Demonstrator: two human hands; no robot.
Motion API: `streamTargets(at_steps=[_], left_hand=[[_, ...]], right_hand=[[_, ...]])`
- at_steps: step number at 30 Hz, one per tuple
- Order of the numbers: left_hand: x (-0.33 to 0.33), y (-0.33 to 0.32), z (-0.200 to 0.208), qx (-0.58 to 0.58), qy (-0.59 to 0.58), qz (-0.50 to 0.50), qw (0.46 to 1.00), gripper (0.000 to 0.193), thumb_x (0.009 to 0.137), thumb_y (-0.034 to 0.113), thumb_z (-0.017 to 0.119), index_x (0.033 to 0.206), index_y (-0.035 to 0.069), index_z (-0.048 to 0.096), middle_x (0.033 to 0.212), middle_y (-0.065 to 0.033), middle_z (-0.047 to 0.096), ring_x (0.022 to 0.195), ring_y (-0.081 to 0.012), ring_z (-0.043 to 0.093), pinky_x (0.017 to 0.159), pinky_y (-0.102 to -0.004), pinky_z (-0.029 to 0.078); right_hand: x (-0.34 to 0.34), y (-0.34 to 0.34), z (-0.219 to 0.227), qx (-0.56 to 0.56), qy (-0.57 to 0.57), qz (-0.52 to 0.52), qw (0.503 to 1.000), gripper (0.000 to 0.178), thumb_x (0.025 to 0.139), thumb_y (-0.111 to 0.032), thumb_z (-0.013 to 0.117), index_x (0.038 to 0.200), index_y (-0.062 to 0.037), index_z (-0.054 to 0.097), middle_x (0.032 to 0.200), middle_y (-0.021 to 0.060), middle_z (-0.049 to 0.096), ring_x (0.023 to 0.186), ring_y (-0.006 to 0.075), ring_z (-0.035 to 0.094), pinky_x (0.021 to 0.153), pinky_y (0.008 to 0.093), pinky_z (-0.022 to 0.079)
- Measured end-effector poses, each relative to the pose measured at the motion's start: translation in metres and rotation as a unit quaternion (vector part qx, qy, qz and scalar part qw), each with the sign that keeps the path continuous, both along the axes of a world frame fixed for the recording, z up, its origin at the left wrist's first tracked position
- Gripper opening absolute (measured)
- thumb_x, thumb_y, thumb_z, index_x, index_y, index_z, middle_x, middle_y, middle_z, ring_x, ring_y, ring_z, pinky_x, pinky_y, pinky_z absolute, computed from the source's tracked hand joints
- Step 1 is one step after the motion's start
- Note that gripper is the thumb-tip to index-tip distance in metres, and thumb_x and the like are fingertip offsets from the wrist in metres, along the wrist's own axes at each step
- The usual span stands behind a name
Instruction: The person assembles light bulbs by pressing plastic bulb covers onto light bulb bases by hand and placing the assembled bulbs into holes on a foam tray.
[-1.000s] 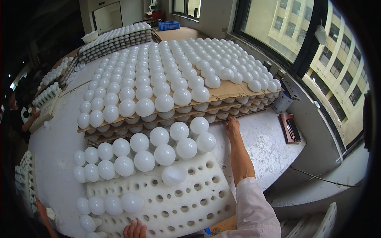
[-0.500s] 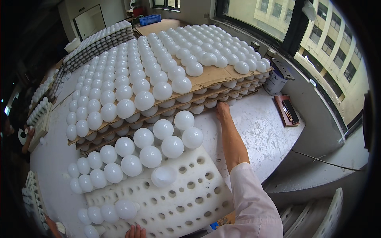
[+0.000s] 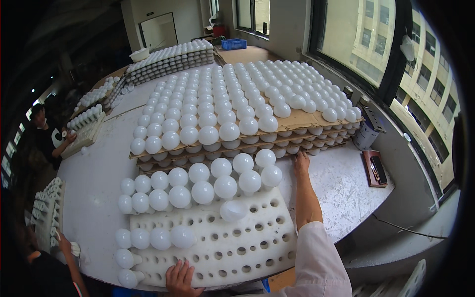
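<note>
A white foam tray (image 3: 247,242) with round holes lies in front of me, partly filled with white bulb globes (image 3: 203,192). One globe (image 3: 232,210) lies tipped on its side on the tray. My left hand (image 3: 180,278) rests flat on the tray's near edge, fingers spread, holding nothing. My right hand (image 3: 301,162) reaches forward and touches the lower layers of the stacked cardboard sheets (image 3: 297,121), which carry many more white globes (image 3: 217,116). The right fingers are partly hidden against the stack.
Another person (image 3: 47,136) sits at the far left by smaller trays of bulbs (image 3: 86,119). Someone's hand (image 3: 64,242) shows at the lower left. A can (image 3: 366,133) and a dark case (image 3: 375,168) sit at the table's right. More bulb stacks (image 3: 168,59) stand behind.
The view has shifted a little down and left. My right hand has stayed at the edge of the cardboard stack and my left hand on the tray's near edge.
</note>
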State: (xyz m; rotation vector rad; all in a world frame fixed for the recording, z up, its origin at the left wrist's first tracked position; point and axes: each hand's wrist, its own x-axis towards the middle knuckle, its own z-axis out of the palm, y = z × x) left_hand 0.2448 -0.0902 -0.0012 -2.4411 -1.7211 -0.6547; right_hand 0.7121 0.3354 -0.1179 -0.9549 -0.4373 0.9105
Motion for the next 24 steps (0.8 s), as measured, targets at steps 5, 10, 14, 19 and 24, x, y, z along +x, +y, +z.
streamTargets(at_steps=[5, 10, 14, 19, 24], left_hand=[[-0.009, 0.005, -0.018, 0.039, 0.037, -0.015, 0.998, 0.063, 0.054, 0.039, 0.077, 0.104, 0.004, 0.063, 0.12, -0.0156, 0.06, 0.117, -0.0331, 0.054, 0.092, -0.049, 0.042], [-0.014, -0.001, -0.017, 0.024, 0.026, -0.003, 0.999, 0.069, 0.048, 0.036, 0.08, 0.108, 0.006, 0.064, 0.124, -0.0135, 0.059, 0.121, -0.0304, 0.052, 0.096, -0.0476, 0.041], [-0.012, -0.002, -0.015, 0.006, 0.002, 0.001, 1.0, 0.075, 0.048, 0.032, 0.084, 0.115, 0.008, 0.06, 0.13, -0.0116, 0.055, 0.123, -0.0293, 0.049, 0.099, -0.0484, 0.04], [-0.011, -0.007, -0.018, 0.004, -0.017, -0.004, 1.0, 0.075, 0.054, 0.031, 0.083, 0.121, 0.008, 0.058, 0.136, -0.0101, 0.05, 0.127, -0.0281, 0.045, 0.102, -0.0457, 0.038], [-0.017, -0.011, -0.021, -0.001, -0.029, -0.011, 1.0, 0.076, 0.055, 0.03, 0.083, 0.123, 0.008, 0.057, 0.136, -0.0102, 0.049, 0.129, -0.0283, 0.043, 0.105, -0.0451, 0.036]], right_hand=[[0.007, -0.028, -0.014, 0.067, -0.004, 0.064, 0.996, 0.01, 0.09, -0.004, 0.052, 0.098, -0.0058, 0.058, 0.091, 0.0001, 0.056, 0.083, 0.0097, 0.053, 0.072, 0.0207, 0.044], [-0.025, -0.065, 0.007, 0.003, -0.054, 0.103, 0.993, 0.032, 0.089, 0.0, 0.053, 0.12, 0.0072, 0.053, 0.104, 0.007, 0.056, 0.089, 0.0128, 0.054, 0.078, 0.0224, 0.046], [-0.022, -0.092, 0.005, 0.003, -0.117, 0.124, 0.985, 0.034, 0.086, -0.003, 0.058, 0.118, 0.0079, 0.056, 0.107, 0.0111, 0.061, 0.09, 0.0145, 0.059, 0.078, 0.0234, 0.048], [-0.021, -0.121, 0.003, -0.059, -0.201, 0.179, 0.961, 0.03, 0.087, -0.002, 0.057, 0.115, 0.0084, 0.055, 0.09, 0.0097, 0.063, 0.08, 0.0148, 0.06, 0.075, 0.0237, 0.051], [-0.018, -0.142, 0.028, -0.148, -0.284, 0.201, 0.926, 0.025, 0.091, -0.012, 0.052, 0.112, -0.0004, 0.059, 0.082, 0.0082, 0.063, 0.066, 0.0134, 0.059, 0.059, 0.0254, 0.052]])
